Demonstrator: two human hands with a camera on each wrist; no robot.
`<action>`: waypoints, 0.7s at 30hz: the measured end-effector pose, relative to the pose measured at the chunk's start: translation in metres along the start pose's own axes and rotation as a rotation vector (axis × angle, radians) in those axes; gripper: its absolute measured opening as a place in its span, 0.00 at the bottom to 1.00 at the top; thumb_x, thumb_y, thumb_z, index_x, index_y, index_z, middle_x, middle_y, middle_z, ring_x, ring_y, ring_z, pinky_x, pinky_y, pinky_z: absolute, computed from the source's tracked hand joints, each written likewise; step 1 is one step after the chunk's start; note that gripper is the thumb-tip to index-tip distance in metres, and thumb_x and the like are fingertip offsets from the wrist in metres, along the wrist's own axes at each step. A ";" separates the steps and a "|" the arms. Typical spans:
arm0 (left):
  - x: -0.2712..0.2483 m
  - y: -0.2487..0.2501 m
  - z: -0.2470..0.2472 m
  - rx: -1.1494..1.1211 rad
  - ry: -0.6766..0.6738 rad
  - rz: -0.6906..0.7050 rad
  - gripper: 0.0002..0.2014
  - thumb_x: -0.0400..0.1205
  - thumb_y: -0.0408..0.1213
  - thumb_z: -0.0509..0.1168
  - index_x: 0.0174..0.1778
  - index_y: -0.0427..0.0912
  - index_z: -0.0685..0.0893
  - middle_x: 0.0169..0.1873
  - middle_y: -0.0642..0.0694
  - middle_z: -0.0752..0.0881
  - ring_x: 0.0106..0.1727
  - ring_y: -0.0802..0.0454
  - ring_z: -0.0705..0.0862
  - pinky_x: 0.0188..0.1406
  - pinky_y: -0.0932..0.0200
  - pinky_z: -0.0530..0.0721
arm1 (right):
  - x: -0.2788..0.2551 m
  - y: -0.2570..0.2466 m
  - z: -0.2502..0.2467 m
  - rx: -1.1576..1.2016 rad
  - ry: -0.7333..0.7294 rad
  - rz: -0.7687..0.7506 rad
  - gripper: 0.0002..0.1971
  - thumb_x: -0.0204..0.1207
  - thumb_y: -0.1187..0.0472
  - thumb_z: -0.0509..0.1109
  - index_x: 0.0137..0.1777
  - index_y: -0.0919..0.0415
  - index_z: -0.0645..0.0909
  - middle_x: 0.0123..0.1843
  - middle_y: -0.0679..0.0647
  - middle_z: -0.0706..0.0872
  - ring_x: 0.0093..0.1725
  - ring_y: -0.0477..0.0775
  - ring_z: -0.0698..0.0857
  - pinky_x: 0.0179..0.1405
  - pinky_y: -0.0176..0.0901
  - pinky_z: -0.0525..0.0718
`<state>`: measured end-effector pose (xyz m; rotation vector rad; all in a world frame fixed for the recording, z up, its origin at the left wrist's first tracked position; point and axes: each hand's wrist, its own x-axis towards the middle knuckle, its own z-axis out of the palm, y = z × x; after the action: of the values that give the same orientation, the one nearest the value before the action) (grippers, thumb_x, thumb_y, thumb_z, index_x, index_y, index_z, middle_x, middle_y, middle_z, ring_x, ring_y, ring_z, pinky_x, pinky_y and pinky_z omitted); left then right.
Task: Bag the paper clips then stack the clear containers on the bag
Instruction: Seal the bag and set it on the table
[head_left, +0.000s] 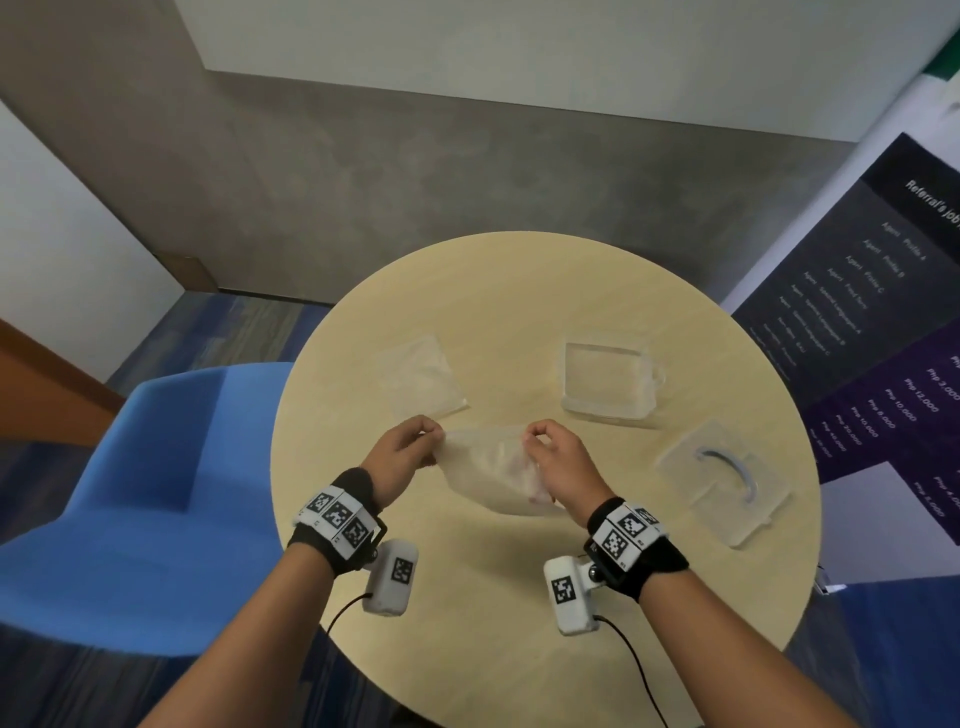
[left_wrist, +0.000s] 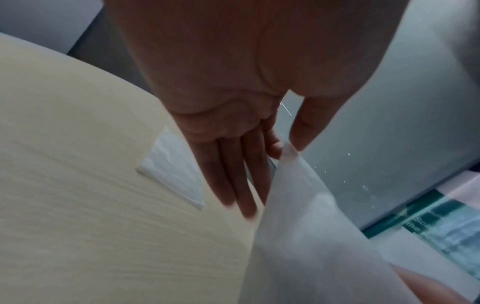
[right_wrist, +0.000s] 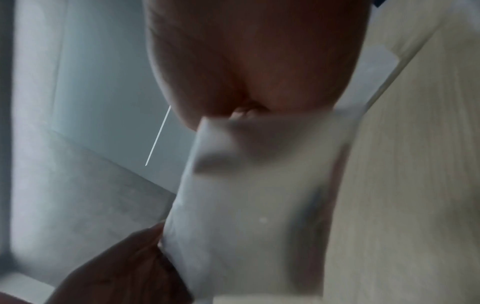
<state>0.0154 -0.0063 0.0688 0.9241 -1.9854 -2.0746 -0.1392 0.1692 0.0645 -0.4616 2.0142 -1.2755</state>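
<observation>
Our left hand (head_left: 402, 451) pinches one top corner of the bag (head_left: 493, 467) between thumb and forefinger, and our right hand (head_left: 558, 460) pinches the opposite corner, fingers curled round the film. In the left wrist view the other left fingers (left_wrist: 233, 174) lie straight beside the pinch. The bag hangs between both hands just above the desk (head_left: 519, 597), its belly sagging toward us; a faint pinkish patch shows low by the right wrist, but we cannot tell whether that is paper clips.

We judge the step in hand to be handling the mouth of the bag, opening or closing it. To do it well, we should keep both pinches close to the rim, hold the mouth level and uppermost so nothing slides out, and pull evenly, since the thin film will slip or bunch under a lopsided tug.

Beyond the hands, a flat clear sheet (head_left: 421, 376) lies behind the left hand, a clear container (head_left: 608, 376) stands behind the right, and a second container (head_left: 724, 480) with a curved grey piece rests well apart, further right.
</observation>
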 end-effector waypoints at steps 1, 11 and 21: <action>-0.001 0.001 0.001 -0.041 0.015 -0.034 0.09 0.86 0.36 0.59 0.40 0.41 0.77 0.35 0.44 0.79 0.37 0.44 0.81 0.41 0.51 0.85 | 0.001 0.000 0.006 0.021 -0.033 0.045 0.07 0.84 0.56 0.62 0.51 0.57 0.80 0.38 0.49 0.82 0.36 0.49 0.80 0.29 0.38 0.77; 0.024 -0.032 0.013 0.468 0.232 -0.321 0.11 0.84 0.43 0.61 0.55 0.42 0.81 0.43 0.40 0.89 0.35 0.42 0.86 0.41 0.49 0.90 | 0.029 0.033 0.031 -0.241 -0.138 0.289 0.07 0.82 0.57 0.62 0.50 0.59 0.78 0.43 0.57 0.82 0.40 0.60 0.84 0.35 0.48 0.87; 0.079 -0.059 -0.027 1.111 0.169 -0.069 0.32 0.78 0.26 0.62 0.80 0.42 0.64 0.81 0.40 0.64 0.82 0.39 0.62 0.82 0.48 0.60 | 0.073 0.035 -0.087 -0.849 0.279 -0.073 0.25 0.76 0.66 0.67 0.74 0.56 0.71 0.76 0.58 0.69 0.68 0.64 0.74 0.62 0.55 0.80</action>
<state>-0.0167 -0.0603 -0.0121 1.2165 -2.9834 -0.7021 -0.2498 0.1949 0.0298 -0.7749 2.7576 -0.4704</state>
